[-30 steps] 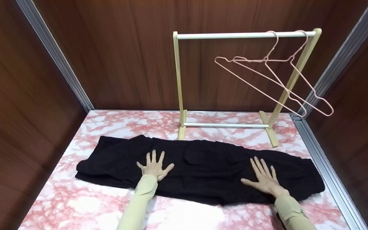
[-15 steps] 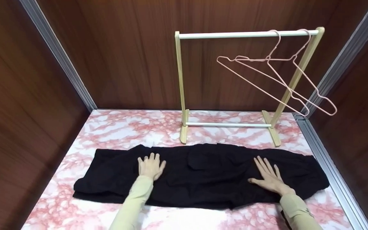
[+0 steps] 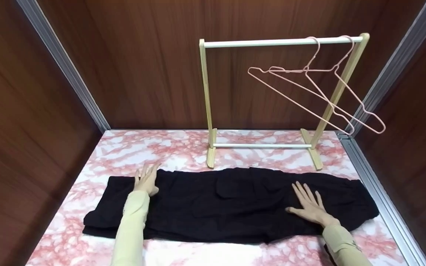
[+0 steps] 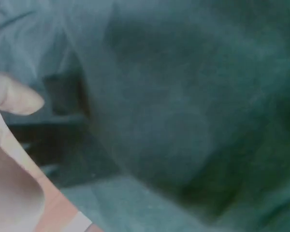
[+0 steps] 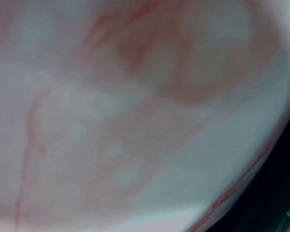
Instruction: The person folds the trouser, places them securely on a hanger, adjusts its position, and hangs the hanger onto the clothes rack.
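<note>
Black trousers (image 3: pixel 205 207), folded lengthwise into a long strip, lie across the table, a pocket flap showing near the middle and a gathered end at the right. My left hand (image 3: pixel 146 180) is at their far edge, left of the middle, with straight fingers reaching toward the table beyond. In the left wrist view, the cloth (image 4: pixel 174 111) fills most of the picture and a finger (image 4: pixel 19 99) shows at the left edge. My right hand (image 3: pixel 311 208) rests on the right part of the trousers, fingers spread. The right wrist view is a blurred pale and reddish surface.
Behind the trousers stands a wooden rack (image 3: pixel 207 92) with a white top rail (image 3: pixel 253 43). Two pink hangers (image 3: pixel 290 99) hang at its right end. Brown panels (image 3: pixel 142 74) with metal edge strips enclose the pink marbled table (image 3: pixel 139 147) at the back and sides.
My left hand has slid leftward and then away from me to the far edge. The left part of the trousers has shifted nearer to me. The right hand has stayed nearly in place.
</note>
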`<state>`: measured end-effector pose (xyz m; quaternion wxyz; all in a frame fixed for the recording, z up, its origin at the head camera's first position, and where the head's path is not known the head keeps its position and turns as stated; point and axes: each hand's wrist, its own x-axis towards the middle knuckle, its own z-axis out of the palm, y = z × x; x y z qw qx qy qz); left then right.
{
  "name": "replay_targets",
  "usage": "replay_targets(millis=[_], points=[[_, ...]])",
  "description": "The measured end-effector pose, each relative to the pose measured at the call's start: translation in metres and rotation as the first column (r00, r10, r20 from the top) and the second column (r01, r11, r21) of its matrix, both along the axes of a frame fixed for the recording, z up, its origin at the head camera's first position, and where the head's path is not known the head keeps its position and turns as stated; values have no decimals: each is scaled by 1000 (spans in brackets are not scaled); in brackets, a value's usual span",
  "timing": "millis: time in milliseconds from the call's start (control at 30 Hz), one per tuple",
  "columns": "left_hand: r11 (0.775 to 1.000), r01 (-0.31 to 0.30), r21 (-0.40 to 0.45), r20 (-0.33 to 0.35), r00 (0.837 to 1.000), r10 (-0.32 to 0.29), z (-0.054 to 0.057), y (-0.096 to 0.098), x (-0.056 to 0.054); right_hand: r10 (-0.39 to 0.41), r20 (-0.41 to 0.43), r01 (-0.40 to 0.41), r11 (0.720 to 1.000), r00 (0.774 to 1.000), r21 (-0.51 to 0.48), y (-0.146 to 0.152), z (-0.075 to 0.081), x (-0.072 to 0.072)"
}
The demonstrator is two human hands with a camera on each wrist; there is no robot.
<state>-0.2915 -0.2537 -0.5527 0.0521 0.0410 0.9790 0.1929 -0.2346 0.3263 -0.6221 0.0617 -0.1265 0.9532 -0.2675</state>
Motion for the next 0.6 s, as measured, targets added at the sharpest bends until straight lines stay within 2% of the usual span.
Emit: replay_targets(millis=[33,100,233,333,433,533,600], points=[[1000,27,-5,15,1000,-27,1,0,0,0,-3,0,1000,1000,0,0,-1,0],[997,79,-23,2,997,-79,4,3,-2,8,-18,-9,1000,1000,-18,1,-1,1],[982,165,-88,-93,980,-173,6,4,-5,11,-20,-12,1000,1000,-13,0,0,2],[969,194,-154,-152,964,-217,8,0,-4,3,-3,-3,1000,1000,15,-1,-1,1],[956,179,-231,-135,968,-213,14,-5,-3,-5,7,5,1000,1000,15,0,-1,0],[939,133,-318,-44,987,-155,23,-13,0,-7,6,7,1000,1000,4,0,0,0],[916,115,-384,21,993,-115,29,-20,2,-7,9,7,1000,1000,4,0,0,0]])
